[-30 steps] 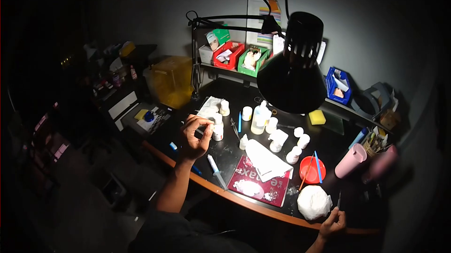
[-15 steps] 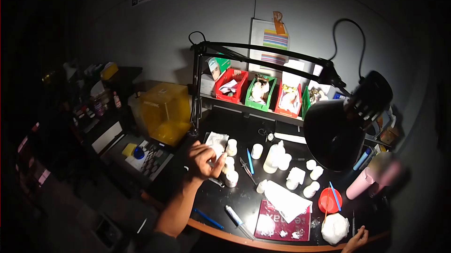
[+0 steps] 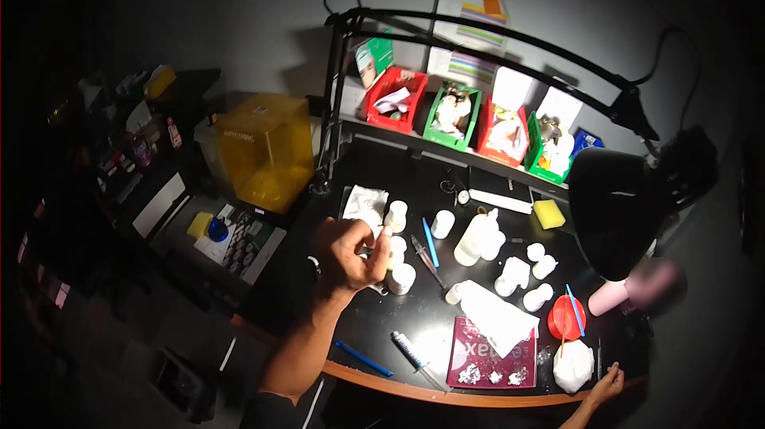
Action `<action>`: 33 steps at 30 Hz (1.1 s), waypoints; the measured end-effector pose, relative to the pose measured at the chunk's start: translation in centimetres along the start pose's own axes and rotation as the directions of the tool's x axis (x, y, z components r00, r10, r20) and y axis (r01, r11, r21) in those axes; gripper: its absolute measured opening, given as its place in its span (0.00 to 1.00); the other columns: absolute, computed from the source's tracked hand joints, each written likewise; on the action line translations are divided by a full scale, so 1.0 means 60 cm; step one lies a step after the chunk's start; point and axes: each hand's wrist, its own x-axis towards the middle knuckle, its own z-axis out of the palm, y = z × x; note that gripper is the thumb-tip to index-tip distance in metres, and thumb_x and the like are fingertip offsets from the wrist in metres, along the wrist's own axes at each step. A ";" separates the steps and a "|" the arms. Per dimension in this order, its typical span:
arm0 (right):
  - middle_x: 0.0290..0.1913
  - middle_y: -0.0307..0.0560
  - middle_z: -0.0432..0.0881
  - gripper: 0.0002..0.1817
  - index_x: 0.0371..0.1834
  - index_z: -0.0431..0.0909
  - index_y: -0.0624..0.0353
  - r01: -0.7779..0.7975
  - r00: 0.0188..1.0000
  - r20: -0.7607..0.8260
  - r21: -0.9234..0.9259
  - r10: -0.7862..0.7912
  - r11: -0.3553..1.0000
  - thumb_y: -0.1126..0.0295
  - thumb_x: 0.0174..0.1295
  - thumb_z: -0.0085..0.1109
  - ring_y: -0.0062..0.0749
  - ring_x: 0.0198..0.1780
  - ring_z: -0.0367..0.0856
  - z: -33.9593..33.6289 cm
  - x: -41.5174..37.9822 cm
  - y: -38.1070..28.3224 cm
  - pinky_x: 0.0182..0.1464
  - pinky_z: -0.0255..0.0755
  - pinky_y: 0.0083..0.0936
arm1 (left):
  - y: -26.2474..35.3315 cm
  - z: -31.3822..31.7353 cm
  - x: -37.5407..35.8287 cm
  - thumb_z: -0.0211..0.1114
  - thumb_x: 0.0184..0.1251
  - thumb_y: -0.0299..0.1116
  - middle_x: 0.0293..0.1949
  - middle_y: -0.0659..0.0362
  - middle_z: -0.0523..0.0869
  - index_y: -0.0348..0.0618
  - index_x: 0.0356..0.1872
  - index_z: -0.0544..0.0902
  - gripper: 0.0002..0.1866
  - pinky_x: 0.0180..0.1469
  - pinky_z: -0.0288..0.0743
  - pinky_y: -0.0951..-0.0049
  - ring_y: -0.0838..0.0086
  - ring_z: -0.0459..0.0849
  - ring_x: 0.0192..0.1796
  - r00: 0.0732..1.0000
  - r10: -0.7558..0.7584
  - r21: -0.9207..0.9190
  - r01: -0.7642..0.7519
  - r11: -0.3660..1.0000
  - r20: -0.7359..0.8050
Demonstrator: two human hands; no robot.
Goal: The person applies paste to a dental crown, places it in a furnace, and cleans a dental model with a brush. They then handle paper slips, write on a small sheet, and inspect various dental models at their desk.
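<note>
My left hand (image 3: 356, 255) is raised over the left of the black desk, fingers curled and thumb pressed in. Anything in its grip is too small or hidden to make out. Just beyond and right of it stand several white bottles (image 3: 396, 215), some partly covered by the hand. My right hand (image 3: 609, 386) rests at the desk's front right edge, its fingers loosely apart and nothing seen in them. Beside it are a white crumpled bundle (image 3: 574, 367) and a thin dark tool (image 3: 599, 359).
A maroon pad (image 3: 470, 353) carries white crumbs and a white sheet (image 3: 498, 317). Nearby are a syringe (image 3: 410, 349), blue tweezers (image 3: 362, 358), a red bowl (image 3: 564, 321) and a pink bottle (image 3: 609, 298). A black lamp (image 3: 610, 214) overhangs the right side.
The camera view has tilted and shifted, and a yellow sponge behind the lamp now shows. My left hand remains curled near the bottles; my right hand stays at the edge.
</note>
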 end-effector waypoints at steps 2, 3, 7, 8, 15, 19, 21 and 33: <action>0.24 0.40 0.74 0.23 0.26 0.76 0.66 0.011 1.000 0.011 0.018 -0.011 1.000 0.60 0.77 0.60 0.24 0.30 0.70 0.003 -0.002 -0.003 0.37 0.66 0.28 | -0.020 0.040 0.025 0.74 0.61 0.35 0.16 0.59 0.77 0.46 0.20 0.74 0.17 0.26 0.68 0.61 0.62 0.78 0.19 0.987 -0.146 -0.077 0.151 0.985 0.071; 0.24 0.39 0.73 0.23 0.25 0.75 0.65 0.017 1.000 0.024 0.021 -0.017 1.000 0.61 0.77 0.60 0.24 0.30 0.69 0.001 -0.007 -0.003 0.37 0.65 0.28 | -0.022 0.055 0.063 0.71 0.66 0.30 0.19 0.60 0.75 0.43 0.25 0.74 0.14 0.27 0.66 0.67 0.71 0.74 0.22 0.988 -0.062 -0.069 0.072 0.995 0.141; 0.22 0.37 0.68 0.24 0.22 0.68 0.62 0.021 0.998 0.057 0.030 -0.023 0.999 0.63 0.77 0.59 0.22 0.28 0.65 0.009 -0.017 -0.007 0.33 0.63 0.27 | -0.083 0.192 0.231 0.65 0.72 0.26 0.31 0.54 0.81 0.39 0.37 0.75 0.06 0.41 0.76 0.64 0.64 0.83 0.36 0.979 0.100 -0.090 -0.085 0.992 0.180; 0.23 0.36 0.67 0.24 0.22 0.67 0.62 0.041 0.997 0.071 0.021 -0.043 0.999 0.63 0.77 0.60 0.22 0.28 0.65 0.009 -0.019 -0.015 0.33 0.63 0.27 | -0.106 0.235 0.276 0.64 0.72 0.26 0.34 0.51 0.84 0.39 0.38 0.77 0.05 0.47 0.78 0.60 0.58 0.86 0.41 0.973 0.144 -0.023 -0.142 0.990 0.182; 0.23 0.50 0.82 0.15 0.28 0.83 0.67 0.008 0.997 0.080 -0.066 -0.003 0.998 0.67 0.68 0.69 0.36 0.26 0.76 -0.007 -0.042 -0.163 0.32 0.72 0.37 | -0.212 0.473 0.448 0.65 0.66 0.43 0.70 0.41 0.78 0.48 0.60 0.86 0.22 0.74 0.62 0.37 0.46 0.70 0.76 0.620 -0.262 0.371 -0.051 0.927 0.739; 0.23 0.50 0.81 0.14 0.28 0.83 0.67 0.048 0.993 0.111 -0.069 -0.040 0.996 0.67 0.67 0.70 0.37 0.25 0.75 -0.010 -0.041 -0.181 0.32 0.72 0.36 | -0.178 0.478 0.451 0.60 0.66 0.40 0.68 0.42 0.82 0.48 0.61 0.87 0.24 0.79 0.59 0.38 0.46 0.75 0.75 0.583 -0.311 0.465 -0.132 0.875 0.751; 0.22 0.49 0.80 0.14 0.28 0.83 0.66 -0.023 0.990 0.138 -0.111 0.038 0.994 0.67 0.67 0.70 0.36 0.25 0.74 -0.013 -0.041 -0.189 0.32 0.71 0.36 | -0.149 0.461 0.456 0.57 0.67 0.39 0.68 0.42 0.82 0.43 0.61 0.87 0.25 0.80 0.60 0.41 0.46 0.74 0.75 0.588 -0.324 0.464 -0.099 0.880 0.741; 0.20 0.38 0.69 0.19 0.23 0.72 0.62 -0.004 0.986 0.165 -0.017 0.007 1.000 0.68 0.72 0.64 0.24 0.24 0.64 0.005 -0.036 -0.117 0.28 0.59 0.29 | -0.234 0.436 0.528 0.60 0.73 0.42 0.69 0.36 0.74 0.41 0.62 0.77 0.22 0.75 0.66 0.48 0.40 0.70 0.74 0.811 0.002 0.351 -0.255 0.901 0.585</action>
